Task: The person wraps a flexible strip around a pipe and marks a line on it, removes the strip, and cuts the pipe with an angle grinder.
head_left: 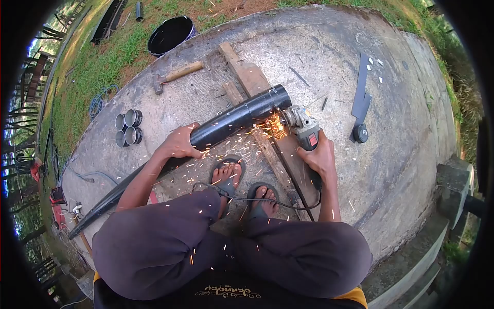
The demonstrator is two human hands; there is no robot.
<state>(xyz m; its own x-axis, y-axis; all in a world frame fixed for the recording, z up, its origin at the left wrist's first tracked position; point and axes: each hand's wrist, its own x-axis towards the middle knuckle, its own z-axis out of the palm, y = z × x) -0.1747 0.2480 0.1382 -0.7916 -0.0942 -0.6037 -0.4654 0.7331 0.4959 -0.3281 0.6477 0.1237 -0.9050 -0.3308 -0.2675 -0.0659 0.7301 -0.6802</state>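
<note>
A long black pipe (231, 120) lies slantwise across wooden boards (267, 154), its near end reaching to the lower left. My left hand (180, 141) is wrapped round the pipe at its middle. In my right hand (318, 157) is an angle grinder (304, 127), whose head is against the pipe near its far open end. Orange sparks spray from the contact and fly toward my feet. The sparks and the tool's head partly hide the disc. A dark power cord (257, 199) runs from the grinder across my sandals.
A hammer (180, 73) and several cut pipe rings (128, 127) lie on the concrete slab (391, 103) to the left. Flat dark strips (361, 92) and a tape measure (360, 133) lie on the right. A black bucket (172, 35) stands at the slab's far edge.
</note>
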